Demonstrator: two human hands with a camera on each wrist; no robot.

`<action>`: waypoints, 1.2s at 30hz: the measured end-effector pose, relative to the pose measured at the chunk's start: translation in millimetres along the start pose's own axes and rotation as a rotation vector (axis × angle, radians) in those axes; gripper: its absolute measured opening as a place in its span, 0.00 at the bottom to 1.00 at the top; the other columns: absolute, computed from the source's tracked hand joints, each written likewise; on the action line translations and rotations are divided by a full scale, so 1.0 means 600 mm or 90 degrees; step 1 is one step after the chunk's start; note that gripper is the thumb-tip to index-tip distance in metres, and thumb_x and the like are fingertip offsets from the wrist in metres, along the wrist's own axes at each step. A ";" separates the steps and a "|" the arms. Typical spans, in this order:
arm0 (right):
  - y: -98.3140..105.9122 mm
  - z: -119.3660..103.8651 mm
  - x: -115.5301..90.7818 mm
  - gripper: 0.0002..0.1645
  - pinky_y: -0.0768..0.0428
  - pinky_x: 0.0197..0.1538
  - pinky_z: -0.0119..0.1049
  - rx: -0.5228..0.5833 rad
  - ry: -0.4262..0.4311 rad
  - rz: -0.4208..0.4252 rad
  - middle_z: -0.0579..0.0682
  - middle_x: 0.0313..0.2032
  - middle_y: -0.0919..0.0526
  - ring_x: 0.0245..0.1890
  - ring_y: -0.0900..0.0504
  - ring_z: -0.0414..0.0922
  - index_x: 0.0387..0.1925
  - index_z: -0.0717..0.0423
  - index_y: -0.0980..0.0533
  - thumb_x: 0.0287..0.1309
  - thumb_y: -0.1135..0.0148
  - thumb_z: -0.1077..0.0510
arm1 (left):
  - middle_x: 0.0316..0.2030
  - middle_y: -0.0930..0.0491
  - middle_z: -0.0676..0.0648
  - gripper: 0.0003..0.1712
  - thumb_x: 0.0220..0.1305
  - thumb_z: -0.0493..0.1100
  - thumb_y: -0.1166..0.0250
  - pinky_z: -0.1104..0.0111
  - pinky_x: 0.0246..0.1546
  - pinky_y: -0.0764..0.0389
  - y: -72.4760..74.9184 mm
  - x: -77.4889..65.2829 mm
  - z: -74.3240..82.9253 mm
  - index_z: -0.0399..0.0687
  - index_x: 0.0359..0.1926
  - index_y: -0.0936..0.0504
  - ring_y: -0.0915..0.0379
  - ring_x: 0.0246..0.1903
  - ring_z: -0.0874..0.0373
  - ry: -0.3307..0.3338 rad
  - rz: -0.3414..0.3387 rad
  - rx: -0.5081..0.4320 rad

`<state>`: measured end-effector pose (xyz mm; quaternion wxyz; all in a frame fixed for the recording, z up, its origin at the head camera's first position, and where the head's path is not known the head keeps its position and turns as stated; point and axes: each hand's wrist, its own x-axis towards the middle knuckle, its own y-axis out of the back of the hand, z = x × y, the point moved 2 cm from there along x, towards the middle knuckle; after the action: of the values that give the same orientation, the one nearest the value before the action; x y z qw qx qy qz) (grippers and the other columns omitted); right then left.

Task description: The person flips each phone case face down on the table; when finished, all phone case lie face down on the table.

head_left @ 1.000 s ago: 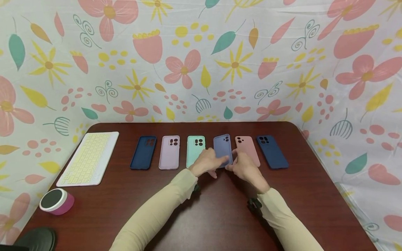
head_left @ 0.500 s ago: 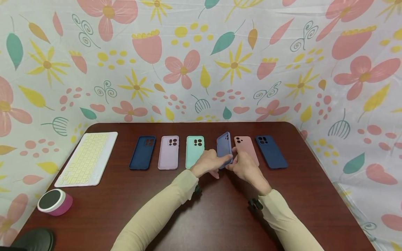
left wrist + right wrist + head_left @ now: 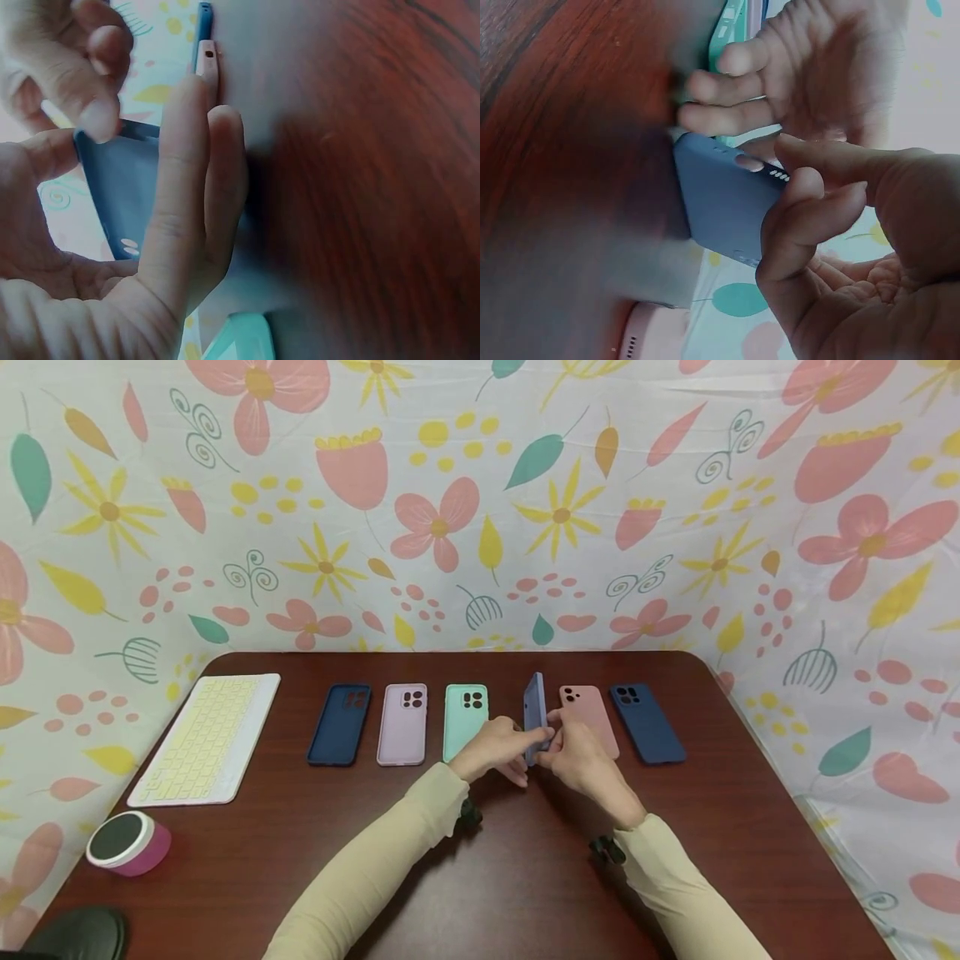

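A periwinkle-blue, rectangular phone case (image 3: 533,703) is turned up on its long edge between a mint-green, rectangular phone case (image 3: 462,725) and a pale-pink, rectangular phone case (image 3: 590,712), above a dark red-brown wooden table (image 3: 517,885). The right hand (image 3: 581,756) pinches its near end between thumb and fingers; the left hand (image 3: 491,749), fingers straight, touches it with the thumb. Whether its lower edge meets the wood cannot be told.
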<state>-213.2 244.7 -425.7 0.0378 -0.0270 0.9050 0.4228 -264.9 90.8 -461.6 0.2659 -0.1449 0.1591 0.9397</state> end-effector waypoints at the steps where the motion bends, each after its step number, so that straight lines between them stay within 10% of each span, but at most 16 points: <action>1: -0.001 0.001 0.002 0.43 0.24 0.33 0.34 0.001 0.002 -0.005 0.54 0.30 0.17 0.25 0.21 0.42 0.72 0.69 0.32 0.62 0.22 0.61 | 0.27 0.11 0.36 0.32 0.71 0.65 0.29 0.60 0.30 0.07 0.001 0.000 0.000 0.36 0.40 0.16 0.14 0.16 0.56 0.006 0.002 -0.008; 12: -0.023 0.019 0.024 0.45 0.21 0.29 0.35 0.046 0.025 -0.051 0.54 0.30 0.16 0.22 0.18 0.41 0.75 0.70 0.35 0.62 0.23 0.64 | 0.20 0.18 0.45 0.28 0.73 0.48 0.26 0.67 0.21 0.12 0.013 -0.019 0.021 0.32 0.61 0.23 0.22 0.13 0.61 -0.053 0.087 -0.008; 36: -0.043 0.038 0.041 0.44 0.16 0.31 0.34 0.038 -0.028 -0.115 0.52 0.29 0.14 0.20 0.17 0.41 0.75 0.73 0.33 0.67 0.25 0.57 | 0.32 0.11 0.36 0.19 0.77 0.39 0.31 0.55 0.33 0.07 0.028 -0.044 0.026 0.35 0.62 0.20 0.22 0.13 0.62 -0.089 0.174 0.082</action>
<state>-234.7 245.4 -462.3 0.0964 -0.0984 0.9100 0.3911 -255.5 71.0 -434.2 0.1545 -0.0387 0.2184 0.9628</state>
